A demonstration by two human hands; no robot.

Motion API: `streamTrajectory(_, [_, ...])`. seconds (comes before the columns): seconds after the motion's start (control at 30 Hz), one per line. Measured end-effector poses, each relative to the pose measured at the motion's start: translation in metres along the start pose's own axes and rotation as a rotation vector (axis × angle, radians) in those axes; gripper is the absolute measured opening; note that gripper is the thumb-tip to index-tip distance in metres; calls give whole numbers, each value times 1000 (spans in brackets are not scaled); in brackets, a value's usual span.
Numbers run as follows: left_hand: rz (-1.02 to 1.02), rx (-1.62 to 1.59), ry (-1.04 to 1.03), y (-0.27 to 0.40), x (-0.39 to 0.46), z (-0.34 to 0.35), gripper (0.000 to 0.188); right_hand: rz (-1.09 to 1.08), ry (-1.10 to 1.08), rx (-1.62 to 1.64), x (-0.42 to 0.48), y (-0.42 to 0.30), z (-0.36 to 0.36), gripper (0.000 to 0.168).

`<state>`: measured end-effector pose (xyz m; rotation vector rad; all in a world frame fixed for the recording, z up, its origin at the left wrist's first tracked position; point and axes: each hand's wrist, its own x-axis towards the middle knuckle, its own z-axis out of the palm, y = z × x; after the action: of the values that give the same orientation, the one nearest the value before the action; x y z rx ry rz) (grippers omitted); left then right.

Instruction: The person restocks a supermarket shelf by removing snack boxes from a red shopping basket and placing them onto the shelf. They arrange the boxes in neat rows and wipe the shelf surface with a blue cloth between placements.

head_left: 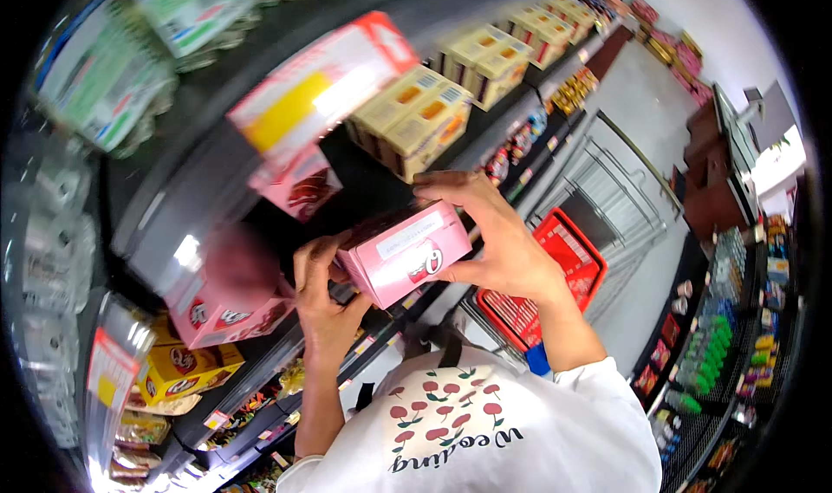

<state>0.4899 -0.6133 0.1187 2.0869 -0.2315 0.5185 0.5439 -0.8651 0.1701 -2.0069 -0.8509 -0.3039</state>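
A pink cardboard snack box (pixel 390 288) is held between both hands, tilted above the front of a dark store shelf. My left hand (pixel 325 304) grips its left end, thumb at the lower edge and fingers behind. Around the right end, my right hand (pixel 504 246) has its fingers over the top and its thumb below. A printed strip and a logo show on the box. Left of my left hand sits another pink box (pixel 224 330) on the shelf, partly blurred. One more pink box (pixel 302 187) stands farther back, partly covered by a price sign (pixel 312 103).
Cream boxes (pixel 416 126) stand along the shelf to the right, and a yellow box (pixel 185 366) sits at lower left. A red shopping basket (pixel 588 265) rests at a metal cart (pixel 611 187) beside my right arm. Bottles (pixel 705 350) line the opposite shelf.
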Motion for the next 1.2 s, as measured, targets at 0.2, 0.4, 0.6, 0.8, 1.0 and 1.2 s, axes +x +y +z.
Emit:
streamTrajectory(0.2, [14,-184,-384,22,8,70,75,173,-13,-91,-64,3,-61,64])
streamTrajectory(0.4, [-28,-242,-576,10,-10,125,77,911,262,-240,-163,38,-75,55])
streamTrajectory(0.6, [-209,-187,-657,-30,-39,130,44,1406,461,-365,-339,140,-26,62])
streamTrajectory(0.8, [-290,-110,-685,-44,-56,124,38,1587,481,-512,-464,205,44,88])
streamTrajectory(1.0, [-330,-8,-352,-42,-36,104,31,1678,280,-586,-519,230,94,111])
streamTrajectory(1.2, [-54,155,220,-31,26,70,42,1787,-57,-495,-511,237,104,117])
